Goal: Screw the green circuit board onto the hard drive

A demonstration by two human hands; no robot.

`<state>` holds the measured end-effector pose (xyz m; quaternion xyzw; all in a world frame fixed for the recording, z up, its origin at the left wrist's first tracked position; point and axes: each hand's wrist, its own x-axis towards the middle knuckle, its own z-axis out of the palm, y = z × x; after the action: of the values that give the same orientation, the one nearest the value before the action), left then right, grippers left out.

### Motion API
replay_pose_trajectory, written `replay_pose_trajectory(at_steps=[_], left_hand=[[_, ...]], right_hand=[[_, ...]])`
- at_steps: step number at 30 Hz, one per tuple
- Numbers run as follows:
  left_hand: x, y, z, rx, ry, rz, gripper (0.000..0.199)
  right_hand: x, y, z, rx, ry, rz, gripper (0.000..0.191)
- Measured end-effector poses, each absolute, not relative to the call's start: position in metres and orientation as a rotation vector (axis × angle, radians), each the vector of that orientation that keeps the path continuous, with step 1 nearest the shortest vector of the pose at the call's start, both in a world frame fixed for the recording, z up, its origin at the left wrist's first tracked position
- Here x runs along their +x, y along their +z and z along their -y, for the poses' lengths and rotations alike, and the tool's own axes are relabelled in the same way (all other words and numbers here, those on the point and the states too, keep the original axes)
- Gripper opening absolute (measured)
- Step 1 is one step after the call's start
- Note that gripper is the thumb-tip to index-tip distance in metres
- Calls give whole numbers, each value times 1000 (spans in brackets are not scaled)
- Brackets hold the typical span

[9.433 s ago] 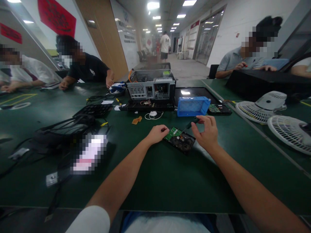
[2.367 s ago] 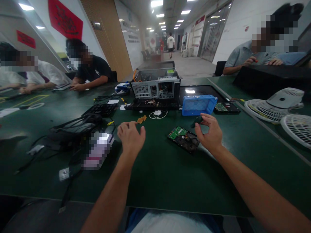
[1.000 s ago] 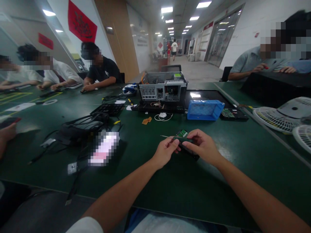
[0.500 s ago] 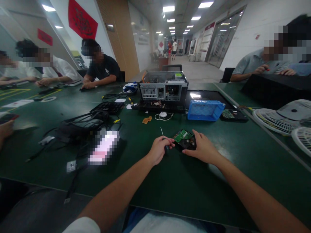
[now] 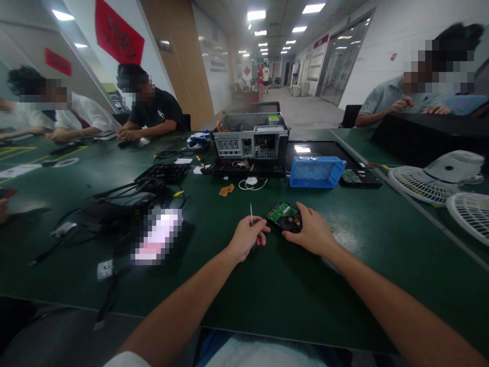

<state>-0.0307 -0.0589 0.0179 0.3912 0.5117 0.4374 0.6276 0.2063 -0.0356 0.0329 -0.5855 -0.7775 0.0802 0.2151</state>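
My left hand (image 5: 246,237) is closed around a thin screwdriver (image 5: 251,211), whose metal shaft points up and away from me. To its right, my right hand (image 5: 311,229) grips the right side of a hard drive (image 5: 284,216), thumb at the near edge and fingers at the far edge. The drive's green circuit board faces up beside a dark metal part. A small gap shows between my left fingertips and the drive.
Beyond my hands stand an opened computer case (image 5: 250,142) and a blue plastic bin (image 5: 317,172). Black cables and straps (image 5: 118,204) lie at the left near a blurred bright screen (image 5: 158,237). White fan parts (image 5: 424,178) are at the right. People sit around the table.
The view has shifted slightly to the right. My left hand has turned, so the screwdriver shaft points more upright and its handle shows less. My right hand keeps hold of the drive.
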Motion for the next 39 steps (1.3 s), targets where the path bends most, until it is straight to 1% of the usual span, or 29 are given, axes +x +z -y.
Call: replay_pose_trajectory(at_steps=[4, 7, 11, 14, 16, 19, 20, 21, 25, 28, 30, 33, 35, 39], left_hand=[[-28, 18, 60, 919, 962, -1096, 40], [-22, 23, 63, 984, 928, -1002, 42], [-18, 31, 69, 1005, 1009, -1001, 46], [-23, 34, 69, 987, 1039, -1010, 46], [-28, 33, 67, 964, 1058, -988, 44], [-32, 33, 64, 924, 1082, -933, 44], [-32, 33, 64, 915, 1087, -912, 45], [-32, 33, 64, 910, 1092, -888, 45], [-30, 34, 67, 916, 1092, -789, 48], [-33, 34, 68, 925, 1099, -777, 47], [-36, 34, 67, 936, 1104, -799, 47], [-37, 33, 64, 936, 1112, -853, 49], [-36, 31, 62, 930, 1126, -905, 50], [-33, 24, 57, 913, 1149, -1018, 43]], right_hand=[[202, 39, 38, -1548, 266, 2077, 94], [195, 45, 45, -1499, 325, 2042, 91], [184, 49, 57, -1458, 450, 2014, 90], [183, 49, 57, -1432, 532, 1949, 90], [187, 49, 50, -1412, 703, 1831, 86], [199, 52, 35, -1325, 1104, 1479, 63], [202, 54, 31, -1308, 1231, 1343, 58], [206, 56, 28, -1307, 1375, 1236, 57], [207, 64, 34, -1157, 1896, 1083, 71], [198, 70, 47, -931, 2133, 1037, 78], [190, 72, 55, -805, 2221, 974, 81], [183, 72, 60, -732, 2284, 919, 82], [182, 70, 60, -706, 2294, 907, 80], [185, 66, 55, -602, 2334, 817, 68]])
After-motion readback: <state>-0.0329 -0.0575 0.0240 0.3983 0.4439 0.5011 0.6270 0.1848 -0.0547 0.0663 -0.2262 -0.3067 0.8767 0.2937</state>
